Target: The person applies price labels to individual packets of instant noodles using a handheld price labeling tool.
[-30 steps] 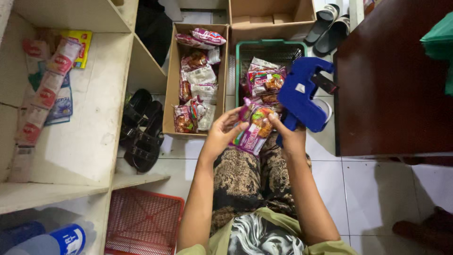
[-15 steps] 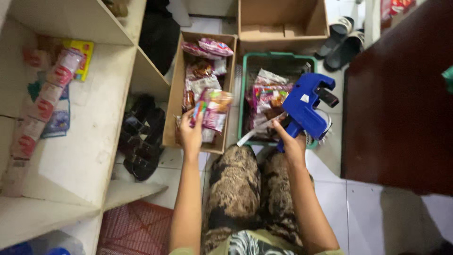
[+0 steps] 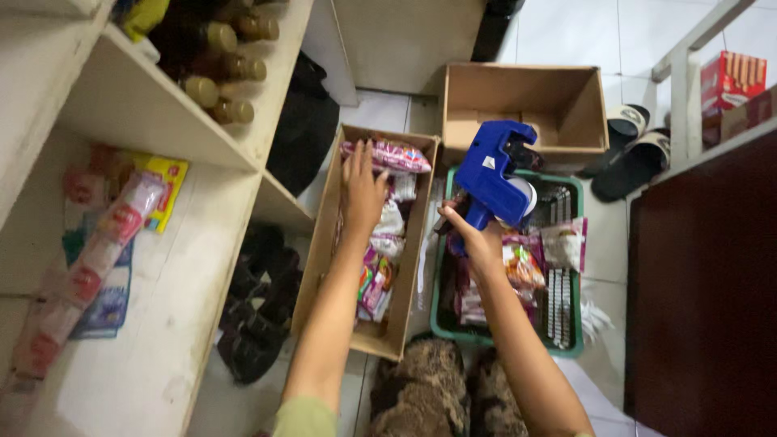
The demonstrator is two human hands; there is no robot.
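Since half a second ago my left hand point(image 3: 363, 190) has let go of the colourful packet and now lies flat, fingers spread and holding nothing, on the snack packets point(image 3: 387, 243) inside the long cardboard box point(image 3: 320, 259), as if pressing the pile down. My right hand point(image 3: 477, 243) has lifted a little and is clenched around the grip of the blue label gun point(image 3: 492, 174), holding it above the near left corner of the green basket point(image 3: 441, 324), which I judge keeps it clear of the packets while the other hand is busy. I see the gun's long axis running from the grip at lower left up towards its head at upper right, with the head pointing away from me at the empty cardboard box point(image 3: 526, 101) beyond. More packets point(image 3: 522, 267) lie in the basket just beside my right wrist. Sandals point(image 3: 631, 158) sit to the right of that empty box.
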